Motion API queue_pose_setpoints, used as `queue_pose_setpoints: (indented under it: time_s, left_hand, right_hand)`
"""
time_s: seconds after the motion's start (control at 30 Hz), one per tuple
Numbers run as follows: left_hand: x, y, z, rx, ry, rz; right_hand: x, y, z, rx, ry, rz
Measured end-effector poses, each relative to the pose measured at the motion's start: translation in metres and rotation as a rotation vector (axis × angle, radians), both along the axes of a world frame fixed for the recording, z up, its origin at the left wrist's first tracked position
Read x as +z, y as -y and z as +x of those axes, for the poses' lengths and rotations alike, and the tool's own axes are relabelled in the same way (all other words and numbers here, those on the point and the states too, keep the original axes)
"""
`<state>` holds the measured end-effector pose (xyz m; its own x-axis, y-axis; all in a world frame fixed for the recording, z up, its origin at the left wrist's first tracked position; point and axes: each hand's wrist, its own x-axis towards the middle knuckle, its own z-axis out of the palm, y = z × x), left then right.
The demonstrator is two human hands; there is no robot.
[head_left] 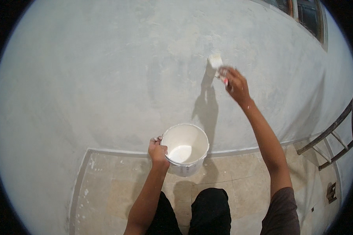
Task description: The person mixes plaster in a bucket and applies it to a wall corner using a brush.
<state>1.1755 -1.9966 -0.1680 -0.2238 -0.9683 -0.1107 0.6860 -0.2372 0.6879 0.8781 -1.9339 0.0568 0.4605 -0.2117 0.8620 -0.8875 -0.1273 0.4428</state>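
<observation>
My right hand [233, 84] is raised toward the pale grey, patchy wall [121, 70], its fingers wrapped round a paintbrush [215, 60] with a white-coated head and a bit of red on the handle. The bristles are at the wall, where the brush and arm cast a long shadow. Lower down, my left hand [157, 150] grips the left rim of a white plastic bucket [196, 156], which is held upright with white paint [180, 152] in its bottom. My fingertips on that hand have white smears.
A window [310, 19] is at the upper right. A metal ladder [333, 127] leans at the right. Beige floor tiles [251, 180] with white spatters run below, bordered by a skirting edge. A small dark fitting [331, 192] is at the lower right. My dark-clad knees show at the bottom.
</observation>
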Motion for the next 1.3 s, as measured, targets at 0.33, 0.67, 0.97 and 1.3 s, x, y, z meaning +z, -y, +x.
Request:
queue_pose_setpoints:
  time_s: [0.33,0.67,0.97,1.3]
  left_hand:
    - [-0.005,-0.002,-0.004,0.041,-0.105,-0.063]
    - [-0.014,0.001,-0.009,0.013,-0.098,-0.056]
    - [-0.018,0.000,-0.008,0.006,-0.084,-0.129]
    - [-0.016,-0.005,-0.007,-0.016,-0.125,-0.225]
  right_hand:
    - [-0.034,-0.022,0.003,0.070,0.281,0.149]
    - [0.061,-0.004,0.036,0.191,0.130,-0.070]
    - [0.003,0.002,0.036,0.209,0.409,0.286]
    - [0.062,0.015,0.034,0.120,0.079,-0.160]
